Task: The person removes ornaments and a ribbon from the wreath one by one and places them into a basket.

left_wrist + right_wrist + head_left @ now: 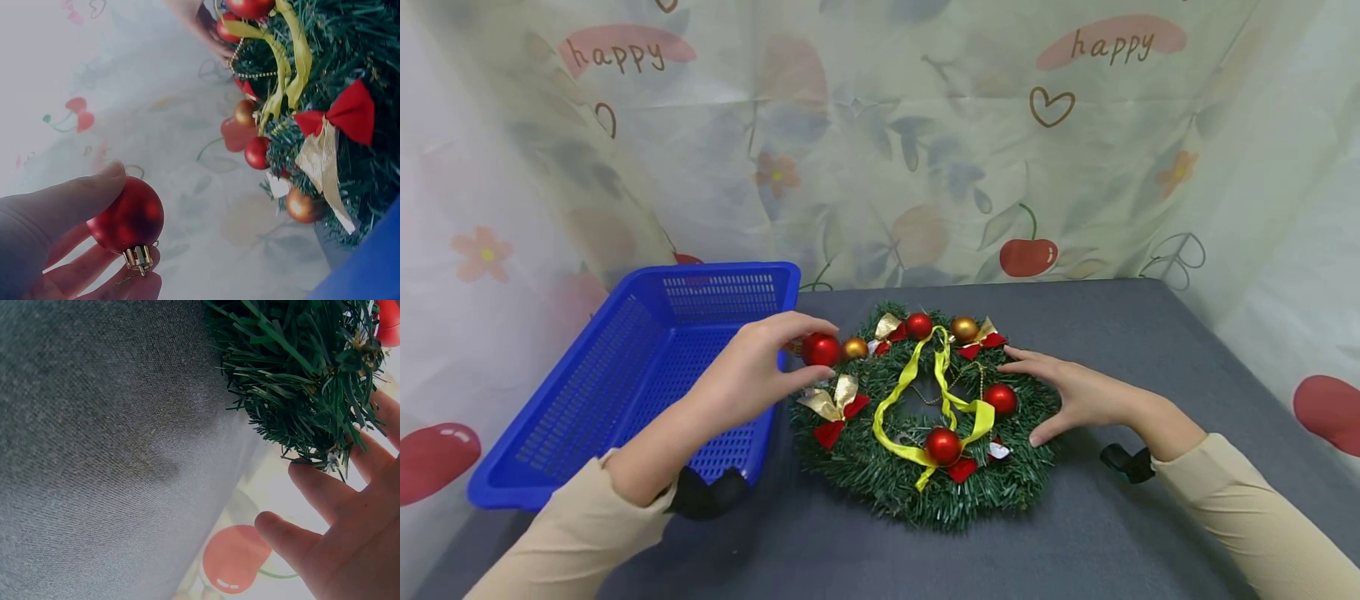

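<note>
My left hand (748, 362) pinches a red bauble (822, 350) between thumb and fingers, just beyond the basket's right rim. In the left wrist view the bauble (134, 215) shows its gold cap pointing down, with a thin string at it. A green tinsel wreath (880, 492) lies on the table, carrying red and gold baubles, red and gold bows and a yellow ribbon (887, 429). My right hand (1086, 396) is at the wreath's right edge, its fingers spread and relaxed. In the right wrist view its fingertips meet the green tips.
A blue plastic basket (625, 279) with slotted walls stands left of the wreath. The table (1075, 317) has a dark grey cloth. Behind it hangs a pale printed curtain (865, 167) with cherries and flowers. Dark bands sit at both wrists.
</note>
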A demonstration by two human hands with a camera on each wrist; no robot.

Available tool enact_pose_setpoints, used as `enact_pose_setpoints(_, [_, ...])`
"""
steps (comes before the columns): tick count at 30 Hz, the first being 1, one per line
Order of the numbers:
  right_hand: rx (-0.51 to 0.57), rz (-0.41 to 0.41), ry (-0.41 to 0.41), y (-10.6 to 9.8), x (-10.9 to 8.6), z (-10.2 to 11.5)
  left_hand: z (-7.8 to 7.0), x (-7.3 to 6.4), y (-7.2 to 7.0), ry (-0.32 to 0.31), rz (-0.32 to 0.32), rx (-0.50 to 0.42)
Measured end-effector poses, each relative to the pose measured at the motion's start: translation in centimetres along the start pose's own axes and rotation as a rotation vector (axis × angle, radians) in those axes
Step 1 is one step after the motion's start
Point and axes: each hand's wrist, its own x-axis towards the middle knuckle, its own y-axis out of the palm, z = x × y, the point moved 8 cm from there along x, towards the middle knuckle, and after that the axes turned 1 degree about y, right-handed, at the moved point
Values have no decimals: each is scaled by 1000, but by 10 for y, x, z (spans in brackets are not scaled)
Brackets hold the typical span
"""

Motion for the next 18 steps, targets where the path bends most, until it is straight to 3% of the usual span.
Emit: enact_pose_setpoints(18, [-4,-3,-14,0,0,2,43,4,-20,-121,-69,-42])
